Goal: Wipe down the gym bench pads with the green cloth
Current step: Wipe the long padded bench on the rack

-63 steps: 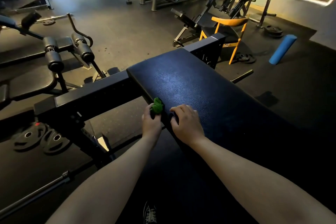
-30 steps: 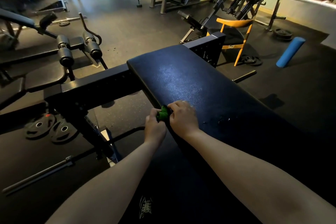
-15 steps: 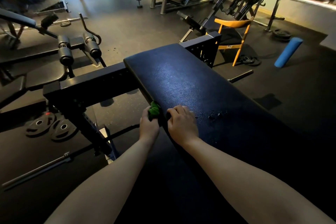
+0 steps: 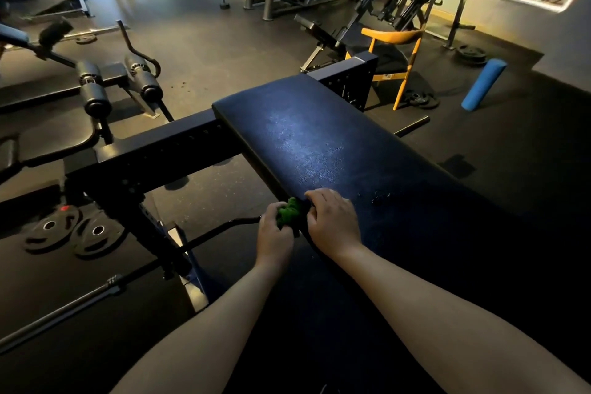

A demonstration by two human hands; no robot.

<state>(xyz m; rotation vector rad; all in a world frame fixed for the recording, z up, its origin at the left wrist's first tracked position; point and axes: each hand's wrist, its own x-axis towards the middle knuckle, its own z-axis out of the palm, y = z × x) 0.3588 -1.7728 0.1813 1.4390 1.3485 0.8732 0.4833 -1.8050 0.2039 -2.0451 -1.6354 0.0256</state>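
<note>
Two hands grip bunched green cloth (image 4: 289,213) at left edge of dark-blue vinyl bench pad (image 4: 319,144): left hand (image 4: 275,235) curled round it, right hand (image 4: 332,222) pinching. Soft, light, limp; prob. best held wadded in palm.

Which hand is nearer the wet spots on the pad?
Right. The right hand rests on the pad beside the wet spots; the left hand grips the green cloth at the pad's edge, farther away.

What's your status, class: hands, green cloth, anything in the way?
Left hand grips green cloth at left edge of bench pad. Right hand on pad, fingers curled beside cloth, grip unclear. Wet spots on pad nearby.
</note>
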